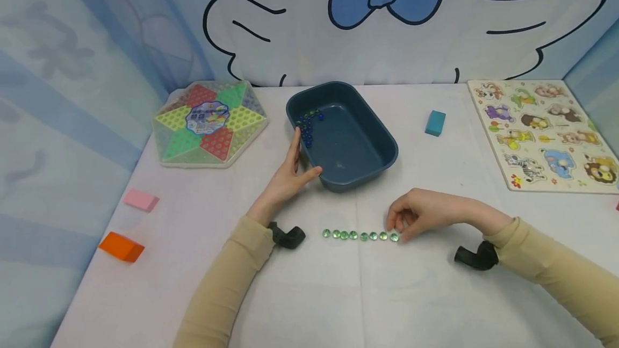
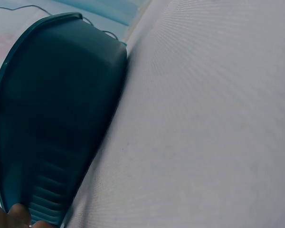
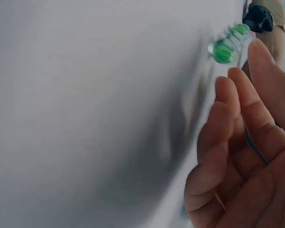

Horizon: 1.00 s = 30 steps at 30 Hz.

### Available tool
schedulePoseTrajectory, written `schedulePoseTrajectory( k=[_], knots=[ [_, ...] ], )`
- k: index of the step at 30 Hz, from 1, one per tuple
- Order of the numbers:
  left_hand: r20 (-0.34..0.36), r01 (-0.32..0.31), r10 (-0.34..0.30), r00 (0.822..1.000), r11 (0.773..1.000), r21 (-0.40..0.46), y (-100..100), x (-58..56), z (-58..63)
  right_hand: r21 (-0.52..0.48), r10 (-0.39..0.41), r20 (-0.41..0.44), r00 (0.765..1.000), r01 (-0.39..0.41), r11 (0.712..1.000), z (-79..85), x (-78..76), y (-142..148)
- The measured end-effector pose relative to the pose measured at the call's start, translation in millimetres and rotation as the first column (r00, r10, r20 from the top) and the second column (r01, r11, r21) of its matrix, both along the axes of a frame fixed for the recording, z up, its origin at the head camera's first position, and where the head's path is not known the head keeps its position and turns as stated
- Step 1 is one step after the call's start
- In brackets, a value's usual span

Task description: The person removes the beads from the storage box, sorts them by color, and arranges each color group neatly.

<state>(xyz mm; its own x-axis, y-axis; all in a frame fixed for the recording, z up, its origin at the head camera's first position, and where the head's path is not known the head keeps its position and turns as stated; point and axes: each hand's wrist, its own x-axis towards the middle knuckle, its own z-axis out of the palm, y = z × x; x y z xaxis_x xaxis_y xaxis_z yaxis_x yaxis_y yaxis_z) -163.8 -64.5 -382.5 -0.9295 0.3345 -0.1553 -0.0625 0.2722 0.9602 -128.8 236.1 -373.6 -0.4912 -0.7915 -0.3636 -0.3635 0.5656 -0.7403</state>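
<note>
A row of several clear green glass marbles (image 1: 364, 237) lies on the white cloth. My right hand (image 1: 427, 211) is at the row's right end, thumb and fingertips around the last marble (image 1: 394, 237). In the right wrist view a small gap shows between the fingertips (image 3: 235, 76) and the green marble (image 3: 223, 52). My left hand (image 1: 285, 176) rests against the near left side of a dark blue plastic basin (image 1: 372, 154), fingers extended along its wall and thumb at the rim. Blue and green marbles (image 1: 307, 133) lie inside the basin's left side.
A hexagonal Chinese checkers box (image 1: 213, 149) lies at the back left, an animal puzzle board (image 1: 527, 138) at the right. A teal block (image 1: 435, 123) sits behind the right hand. Pink (image 1: 141, 200) and orange (image 1: 122, 246) blocks lie near the left edge.
</note>
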Motion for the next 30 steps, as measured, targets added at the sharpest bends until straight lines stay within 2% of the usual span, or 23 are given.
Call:
schedulePoseTrajectory(
  k=[6, 14, 17, 20, 23, 26, 30],
  knots=[
    [-0.003, 0.012, -0.012, 1.000, 1.000, 0.002, -1, -0.7, -1.2, 0.072, 0.065, -0.004, 0.998, -0.065, 0.995, 20.1, -6.7, -6],
    [0.009, 0.010, -0.010, 1.000, 1.000, 0.002, -2, -0.1, -0.9, 0.145, 0.175, 0.068, 0.982, -0.183, 0.972, 54.2, -21.0, -28],
    [0.012, 0.006, -0.006, 1.000, 1.000, 0.005, -2, 0.2, -0.4, 0.087, 0.239, 0.083, 0.967, -0.246, 0.965, 68.3, -31.8, -36],
    [0.011, 0.002, -0.002, 1.000, 1.000, 0.005, -2, 0.3, 0.4, -0.038, 0.317, 0.059, 0.946, -0.316, 0.948, 80.4, -45.8, -45],
    [0.011, 0.001, -0.001, 1.000, 1.000, 0.013, -2, 0.7, 1.2, -0.161, 0.346, 0.035, 0.938, -0.336, 0.928, 89.3, -61.9, -53],
    [0.009, 0.005, -0.005, 1.000, 1.000, 0.013, -2, 1.1, 1.2, -0.256, 0.319, 0.037, 0.947, -0.300, 0.919, 95.2, -78.7, -61],
    [0.004, 0.012, -0.012, 1.000, 1.000, 0.012, -3, 1.1, -0.4, -0.343, 0.217, 0.079, 0.973, -0.178, 0.922, 99.0, -100.0, -71]
  ],
)
